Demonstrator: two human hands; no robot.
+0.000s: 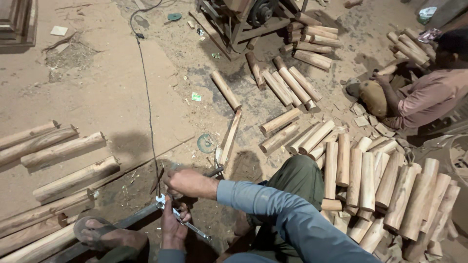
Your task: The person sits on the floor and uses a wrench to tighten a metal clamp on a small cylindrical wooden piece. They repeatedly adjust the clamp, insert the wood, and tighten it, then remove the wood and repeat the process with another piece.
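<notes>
Where hands (178, 204) meet, wrench (187, 221) gripped low

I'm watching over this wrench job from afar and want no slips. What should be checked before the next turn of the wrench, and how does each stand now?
1. Wrench gripped by left hand: ok.
2. Wrench head seated on the fastener: cannot tell, too small.
3. Right hand steadying at the wrench head: ok.
4. Foot in sandal out of the swing path: cannot tell, it lies close.
5. Black cable away from the hands: not ok, it runs down to them.
6. Other person at a distance: ok.
</notes>
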